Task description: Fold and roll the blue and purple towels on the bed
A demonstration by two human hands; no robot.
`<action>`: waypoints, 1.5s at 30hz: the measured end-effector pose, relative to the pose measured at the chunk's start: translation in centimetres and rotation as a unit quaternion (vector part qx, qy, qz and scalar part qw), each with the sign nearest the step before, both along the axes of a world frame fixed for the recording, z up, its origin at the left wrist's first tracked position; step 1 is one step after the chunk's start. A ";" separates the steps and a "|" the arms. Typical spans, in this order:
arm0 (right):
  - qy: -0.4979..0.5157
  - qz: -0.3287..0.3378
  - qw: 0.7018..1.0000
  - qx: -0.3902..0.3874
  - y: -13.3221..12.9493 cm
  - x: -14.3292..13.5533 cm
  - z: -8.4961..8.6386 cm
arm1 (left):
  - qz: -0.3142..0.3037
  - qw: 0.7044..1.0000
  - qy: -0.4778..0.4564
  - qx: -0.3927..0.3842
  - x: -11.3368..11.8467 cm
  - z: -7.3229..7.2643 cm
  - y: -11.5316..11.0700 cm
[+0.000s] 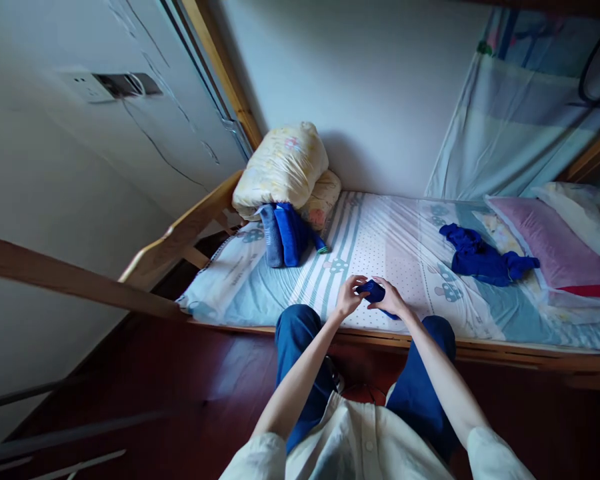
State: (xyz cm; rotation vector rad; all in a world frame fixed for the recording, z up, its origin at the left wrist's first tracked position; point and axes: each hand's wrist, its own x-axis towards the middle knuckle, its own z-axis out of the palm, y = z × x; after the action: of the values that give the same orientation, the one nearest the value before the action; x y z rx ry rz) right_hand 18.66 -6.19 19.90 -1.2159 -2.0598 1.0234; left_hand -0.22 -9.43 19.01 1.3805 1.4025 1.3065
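In the head view, a rolled blue cloth [373,291] sits between the left hand [351,297] and the right hand [387,298], both partly closed, fingers curled to hold its opposite sides, near the front edge of the bed [490,353]. Small print on the sheet [380,230] is unreadable.

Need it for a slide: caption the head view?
Left hand and right hand hold a bundled blue cloth at a bed's edge.

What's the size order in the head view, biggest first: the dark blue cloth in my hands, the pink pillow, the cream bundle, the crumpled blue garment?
1. Cream bundle and pink pillow: too alike to rank
2. Crumpled blue garment
3. Dark blue cloth
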 end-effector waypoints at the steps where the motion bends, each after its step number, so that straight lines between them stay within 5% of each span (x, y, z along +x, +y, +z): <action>1: 0.010 0.016 1.000 -0.012 0.5 -0.5 0.8 | -0.009 1.000 0.006 0.013 0.2 0.8 0.1; 6: 0.011 -0.014 0.999 -0.046 1.7 -3.3 3.3 | -0.025 0.997 0.026 0.067 -0.5 3.8 0.4; 10: 0.033 -0.028 0.998 -0.034 2.6 -7.0 5.3 | -0.015 0.996 -0.033 0.082 -4.7 4.4 0.7; 16: 0.104 -0.052 0.993 -0.020 5.1 -17.2 8.0 | 0.020 0.996 -0.084 -0.027 -14.5 -0.1 0.2; 20: 0.156 -0.044 0.986 -0.045 7.0 -26.1 8.1 | 0.107 0.992 -0.041 -0.054 -19.9 -3.2 0.1; 26: 0.204 -0.002 0.975 -0.091 9.8 -38.2 4.9 | 0.263 0.958 0.053 -0.102 -27.1 -6.0 1.6; 31: 0.187 0.031 0.979 -0.074 13.0 -44.3 1.0 | 0.311 0.935 0.076 -0.150 -31.7 -9.2 3.6; 38: 0.175 0.050 0.982 -0.047 15.5 -48.6 -3.7 | 0.307 0.935 0.074 -0.159 -35.2 -13.2 6.1; 45: 0.138 0.016 0.988 -0.071 14.7 -49.4 -7.0 | 0.317 0.928 0.049 -0.189 -35.7 -14.8 6.3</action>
State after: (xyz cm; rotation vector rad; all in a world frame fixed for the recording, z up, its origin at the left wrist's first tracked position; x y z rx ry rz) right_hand -30.71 8.47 12.87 -1.0431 -1.8233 1.2946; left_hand -35.94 -3.14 4.17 0.7597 2.1515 1.2562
